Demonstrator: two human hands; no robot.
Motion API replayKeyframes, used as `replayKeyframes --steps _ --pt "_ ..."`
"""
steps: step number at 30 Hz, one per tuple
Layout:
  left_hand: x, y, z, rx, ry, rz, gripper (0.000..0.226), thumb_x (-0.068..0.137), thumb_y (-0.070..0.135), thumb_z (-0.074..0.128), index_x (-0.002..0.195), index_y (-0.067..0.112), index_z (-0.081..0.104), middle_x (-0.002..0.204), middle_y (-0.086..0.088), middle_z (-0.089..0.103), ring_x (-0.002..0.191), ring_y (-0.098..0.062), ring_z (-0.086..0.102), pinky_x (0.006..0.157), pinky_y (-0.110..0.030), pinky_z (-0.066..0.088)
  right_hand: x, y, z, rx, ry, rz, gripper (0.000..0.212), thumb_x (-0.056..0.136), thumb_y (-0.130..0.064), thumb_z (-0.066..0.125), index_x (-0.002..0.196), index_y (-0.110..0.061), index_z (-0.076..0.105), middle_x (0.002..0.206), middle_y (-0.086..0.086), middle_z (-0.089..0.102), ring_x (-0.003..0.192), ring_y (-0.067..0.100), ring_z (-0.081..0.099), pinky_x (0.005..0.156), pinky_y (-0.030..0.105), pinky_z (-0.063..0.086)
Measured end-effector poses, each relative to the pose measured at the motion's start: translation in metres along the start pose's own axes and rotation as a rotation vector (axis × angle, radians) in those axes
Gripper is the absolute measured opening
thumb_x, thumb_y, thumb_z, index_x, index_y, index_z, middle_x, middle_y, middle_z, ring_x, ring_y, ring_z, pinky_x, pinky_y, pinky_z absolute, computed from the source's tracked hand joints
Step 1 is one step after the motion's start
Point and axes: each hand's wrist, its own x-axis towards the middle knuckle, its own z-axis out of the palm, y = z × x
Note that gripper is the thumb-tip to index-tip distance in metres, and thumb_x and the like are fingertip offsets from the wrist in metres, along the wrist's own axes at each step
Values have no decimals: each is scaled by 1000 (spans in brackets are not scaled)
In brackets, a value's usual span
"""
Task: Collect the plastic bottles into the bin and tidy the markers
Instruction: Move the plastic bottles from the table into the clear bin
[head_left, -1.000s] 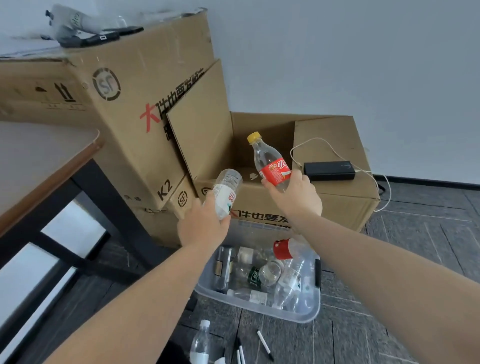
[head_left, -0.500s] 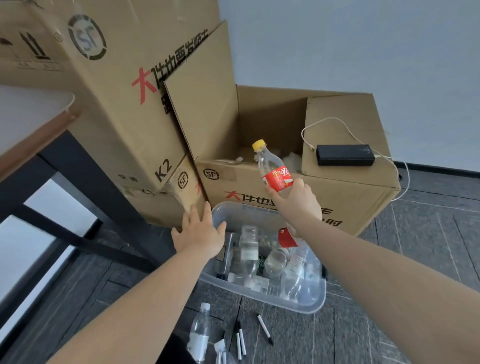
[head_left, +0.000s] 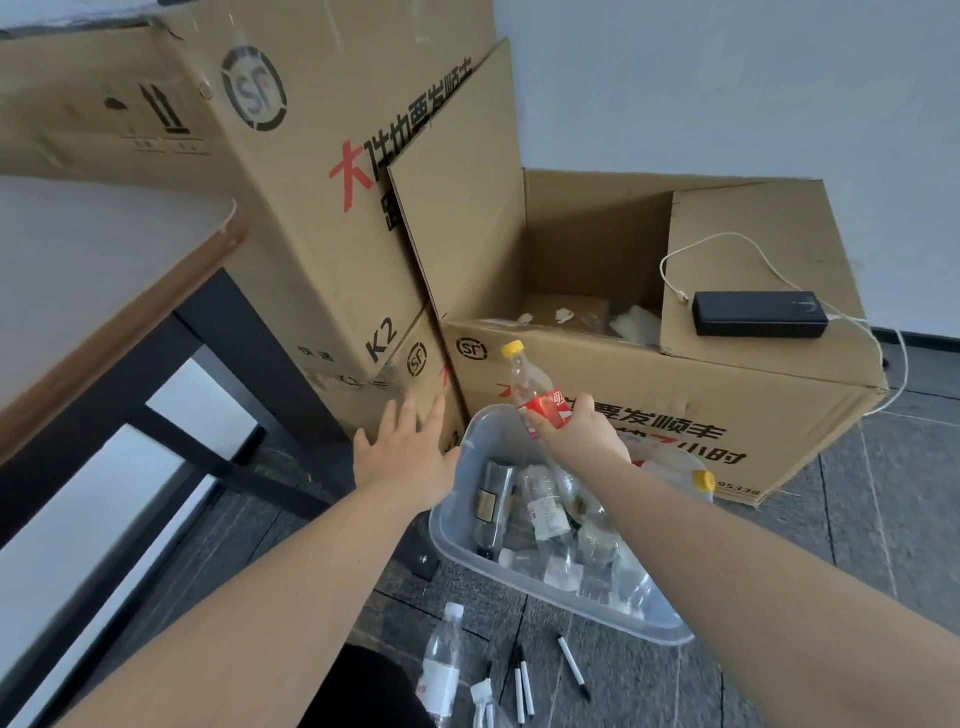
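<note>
In the head view, the right hand (head_left: 582, 439) is gripping a red-labelled bottle (head_left: 535, 395) with a yellow cap — its fingers are wrapping around the label, holding it tilted above the far rim of the clear plastic bin (head_left: 519, 566) at centre frame. The left hand (head_left: 402, 457) is hovering just left of the bin with fingers spread and nothing in them. The bin is sitting on the grey floor, holding a jumble of empty bottles. At the bottom centre, a clear water bottle (head_left: 441, 665) is lying on the floor beside several markers (head_left: 574, 667) — all near the bin's front. A black power bank (head_left: 758, 313) is resting on the cardboard box (head_left: 675, 410) behind.
</note>
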Motion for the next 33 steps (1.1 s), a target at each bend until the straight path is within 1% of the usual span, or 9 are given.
replayKeyframes --steps 4,7,9,11,15,19,23,26,33 --pt "-5 -8 -7 24 -7 34 67 97 55 24 151 34 -9 160 -1 -13 147 -23 -11 115 -53 8 0 -6 2 -101 -21 -16 81 88 -64 43 147 -14 20 136 14 48 120 32 50 94 49 48" --pt "-7 -5 -17 37 44 9 66 97 55 24 151 34 -8 161 -1 -11 147 -23 -9 115 -53 10 -6 -15 -6 -182 16 -148 73 94 -51 43 151 -17 14 152 10 31 141 29 26 110 48 33" --pt "-11 1 -25 52 83 -7 66 98 54 25 151 33 -7 161 -2 -11 148 -24 -8 115 -53 11 -12 -21 -16 -262 78 -236 69 96 -48 43 152 -19 13 157 8 21 147 26 10 116 47 23" --pt "-15 7 -34 58 108 1 66 98 54 24 151 32 -8 161 -3 -11 147 -24 -9 115 -54 11 -16 -26 -30 -309 126 -286 67 97 -47 42 152 -21 13 160 7 13 148 25 3 118 46 18" --pt "-27 19 -60 50 198 35 64 99 51 25 152 31 -6 161 -3 -7 148 -24 -7 115 -53 10 -27 -39 -63 -395 193 -323 65 98 -48 39 152 -24 12 161 7 9 148 26 0 119 46 14" --pt "-46 28 -101 32 309 75 64 99 49 26 152 31 -5 161 -3 -7 148 -24 -8 114 -53 11 -47 -64 -102 -364 238 -359 64 98 -46 40 152 -25 13 161 6 8 148 26 -1 118 47 12" --pt "-74 26 -152 133 475 91 64 99 49 25 151 32 -8 161 -4 -9 147 -24 -11 115 -55 5 -76 -102 -138 -346 308 -437 65 98 -47 39 153 -24 11 161 7 8 148 24 -2 120 46 11" --pt "-101 11 -189 147 607 47 63 99 49 25 152 31 -6 161 -3 -10 147 -23 -12 116 -54 2 -104 -137 -159 -386 359 -536 66 98 -47 37 153 -24 9 161 7 6 148 23 -3 120 47 9" --pt "-184 -59 -246 149 767 -113 59 100 49 18 152 33 -4 161 -1 -11 147 -21 -13 116 -53 0 -192 -231 -168 -395 429 -792 65 98 -48 34 153 -26 7 161 5 5 148 20 -6 120 44 6"
